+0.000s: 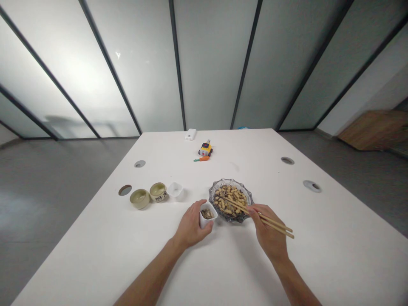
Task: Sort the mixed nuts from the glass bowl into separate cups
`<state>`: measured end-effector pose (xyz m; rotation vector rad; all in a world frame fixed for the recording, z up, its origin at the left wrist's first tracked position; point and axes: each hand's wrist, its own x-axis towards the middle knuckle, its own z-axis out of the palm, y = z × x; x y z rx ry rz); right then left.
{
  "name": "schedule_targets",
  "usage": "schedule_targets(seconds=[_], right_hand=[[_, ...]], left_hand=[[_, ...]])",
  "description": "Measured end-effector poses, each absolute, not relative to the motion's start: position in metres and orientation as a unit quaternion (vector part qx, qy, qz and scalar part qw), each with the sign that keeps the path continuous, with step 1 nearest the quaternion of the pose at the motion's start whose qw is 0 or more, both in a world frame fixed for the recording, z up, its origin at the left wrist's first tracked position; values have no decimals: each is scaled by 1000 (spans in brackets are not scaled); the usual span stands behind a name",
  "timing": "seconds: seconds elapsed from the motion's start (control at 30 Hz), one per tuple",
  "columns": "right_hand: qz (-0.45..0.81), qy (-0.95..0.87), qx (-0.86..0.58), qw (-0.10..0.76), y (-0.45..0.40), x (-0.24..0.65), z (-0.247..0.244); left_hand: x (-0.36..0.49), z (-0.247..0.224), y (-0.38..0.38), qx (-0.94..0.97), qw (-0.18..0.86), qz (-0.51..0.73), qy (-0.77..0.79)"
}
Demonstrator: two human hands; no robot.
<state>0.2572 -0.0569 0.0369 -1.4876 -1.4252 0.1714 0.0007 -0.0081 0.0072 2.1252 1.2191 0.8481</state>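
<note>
My left hand (194, 226) is wrapped round a small white cup (204, 222), which stands beside the glass bowl. Inside the cup lie sunflower seeds (207, 213), seen from above. The clear scalloped glass bowl (249, 196) holds many peanuts in their shells (234, 194), with darker bits among them. My right hand (269, 229) grips a pair of wooden chopsticks (274, 224). Their tips reach down among the peanuts at the left of the bowl's middle. Whether the tips pinch anything is too small to tell.
Left of my hands stand two olive-green bowls (139, 199), one with dark lettering, and another white cup (175, 191). Farther back are a yellow toy car (205, 148), an orange screwdriver-like tool (202, 159) and a white box (191, 134). Round holes (125, 190) pierce the white table (159, 263).
</note>
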Motion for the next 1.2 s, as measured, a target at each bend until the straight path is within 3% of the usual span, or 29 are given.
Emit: schedule_targets(seconds=[0.37,0.73,0.97,1.2], right_hand=[[57,-589,-613,523,-56,259,39],[128,-595,-577,544,-67,257,52],[31,-646,-542,536,-61,258,44],[51,-682,-496,535,-50,256,23]], left_hand=[[0,6,-7,789,272,306,457],[1,10,-8,786,278,304,461],[1,8,-7,788,277,306,456],[1,7,-7,786,277,313,455]])
